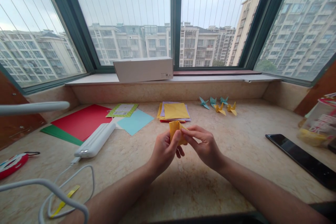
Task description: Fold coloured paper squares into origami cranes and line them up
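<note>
Both my hands hold a folded yellow paper (175,127) above the marble counter (183,182). My left hand (164,150) pinches its lower left side with thumb and fingers closed. My right hand (204,145) pinches its right edge between thumb and forefinger. Behind the hands lies a stack of coloured paper squares (174,111) with a yellow sheet on top. Several small folded paper cranes (217,104), teal and yellow, stand in a row at the back right.
A light blue sheet (135,121), red sheet (82,120) and green sheet (60,133) lie left. A white power bank (95,140) with cable (68,196) sits front left. A black phone (301,159) and a plastic bag (319,124) lie right. A white box (143,69) rests on the sill.
</note>
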A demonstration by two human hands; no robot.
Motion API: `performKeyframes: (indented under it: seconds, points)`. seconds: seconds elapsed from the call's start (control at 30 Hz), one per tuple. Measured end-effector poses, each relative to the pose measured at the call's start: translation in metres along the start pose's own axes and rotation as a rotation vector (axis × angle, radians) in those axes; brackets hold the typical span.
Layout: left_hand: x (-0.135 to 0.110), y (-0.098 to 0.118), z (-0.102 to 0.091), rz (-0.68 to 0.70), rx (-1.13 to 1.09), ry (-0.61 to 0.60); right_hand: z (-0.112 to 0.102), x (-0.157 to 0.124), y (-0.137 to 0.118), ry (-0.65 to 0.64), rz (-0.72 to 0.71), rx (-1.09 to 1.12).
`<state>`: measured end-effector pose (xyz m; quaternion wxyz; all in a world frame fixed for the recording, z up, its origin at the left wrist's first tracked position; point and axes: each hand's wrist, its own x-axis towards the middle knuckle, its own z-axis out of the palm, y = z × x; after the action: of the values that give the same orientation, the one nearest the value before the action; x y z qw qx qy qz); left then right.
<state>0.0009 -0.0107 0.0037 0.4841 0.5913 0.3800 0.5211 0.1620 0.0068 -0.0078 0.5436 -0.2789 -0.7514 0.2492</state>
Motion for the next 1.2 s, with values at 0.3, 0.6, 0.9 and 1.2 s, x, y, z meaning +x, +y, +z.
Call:
performKeyframes:
  seconds: [0.3,0.6,0.9,1.2]
  points:
    - [0.002,-0.003,0.0,-0.051,0.018,-0.021,-0.004,0.001,-0.002,0.087,0.073,-0.119]
    - [0.002,-0.005,-0.001,-0.074,0.003,-0.063,-0.007,0.004,0.004,0.17,0.334,0.149]
    - [0.003,-0.003,-0.005,-0.125,0.099,-0.167,-0.008,0.008,-0.003,-0.055,0.476,0.441]
    - [0.007,0.002,-0.01,-0.155,-0.019,-0.159,-0.007,0.01,0.01,0.129,0.371,0.415]
